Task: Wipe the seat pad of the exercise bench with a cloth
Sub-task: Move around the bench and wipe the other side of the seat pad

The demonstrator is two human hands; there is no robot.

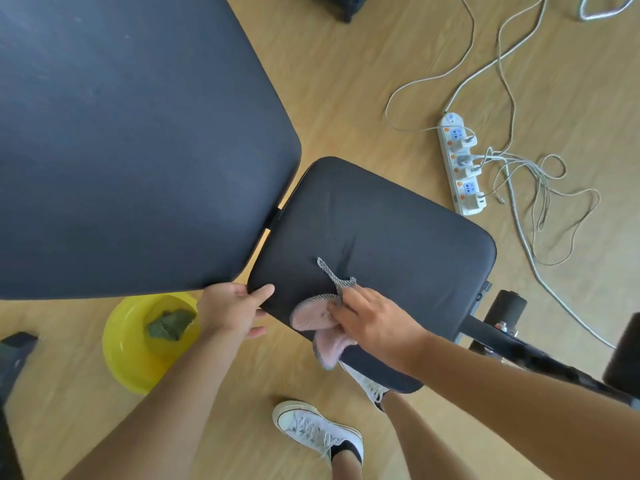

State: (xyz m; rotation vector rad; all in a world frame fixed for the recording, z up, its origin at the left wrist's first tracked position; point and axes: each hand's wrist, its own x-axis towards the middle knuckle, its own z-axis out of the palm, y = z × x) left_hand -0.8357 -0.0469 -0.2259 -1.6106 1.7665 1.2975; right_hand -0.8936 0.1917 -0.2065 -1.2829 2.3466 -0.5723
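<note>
The dark seat pad [381,233] of the exercise bench fills the middle of the head view. A pink cloth [317,318] with a grey edge and a hanging loop lies on the pad's near left part and droops over its edge. My right hand [372,318] presses down on the cloth and grips it. My left hand [233,308] holds the pad's near left corner, thumb on top, fingers under the edge.
The bench's large dark back pad [121,143] rises at the left. A yellow basin [145,341] holding a green cloth [169,325] sits on the wooden floor below it. A white power strip [460,164] with tangled cables lies at the right. My white shoes [317,429] stand near the bench frame [512,344].
</note>
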